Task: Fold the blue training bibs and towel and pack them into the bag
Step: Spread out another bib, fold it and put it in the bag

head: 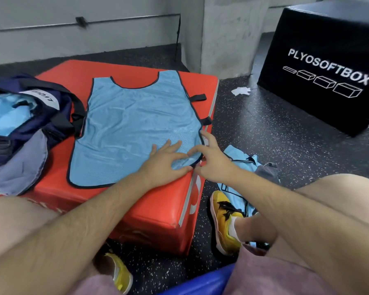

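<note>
Under the left hand, pressed flat with fingers spread, a blue bib lies on the red box. The right hand, fingers loosely open, touches the bib's corner. The bag sits left of both.

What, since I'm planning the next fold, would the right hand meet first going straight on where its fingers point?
Probably the blue bib spread on the red box: the right hand points forward-left at its near right corner, beside the left hand pressing it. Whether it already touches is unclear.
</note>
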